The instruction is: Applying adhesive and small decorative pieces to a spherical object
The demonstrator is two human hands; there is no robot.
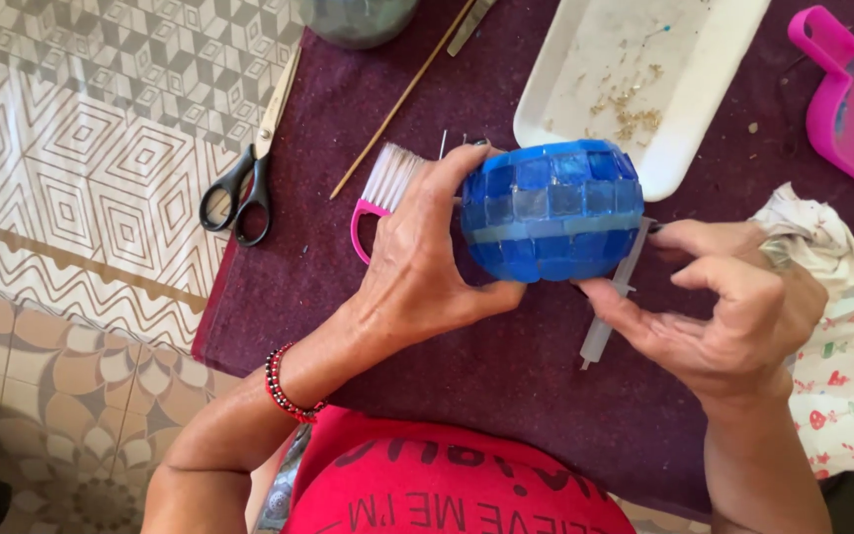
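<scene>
Blue glass tiles are covering the ball (551, 210), likely hard, slippery and chip-prone. The left hand (417, 267) is cupping its side, lifted over the cloth (506, 366); the right hand (733, 307) is pinching a clear tool (613, 302) beneath it.

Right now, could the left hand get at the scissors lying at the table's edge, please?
Probably yes, once freed: the left hand grips the blue mosaic ball, yet nothing lies between it and the scissors.

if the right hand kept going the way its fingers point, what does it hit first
The right hand points left, fingertips already at the blue mosaic ball, so it meets the ball first. The left hand holds the far side.
</scene>
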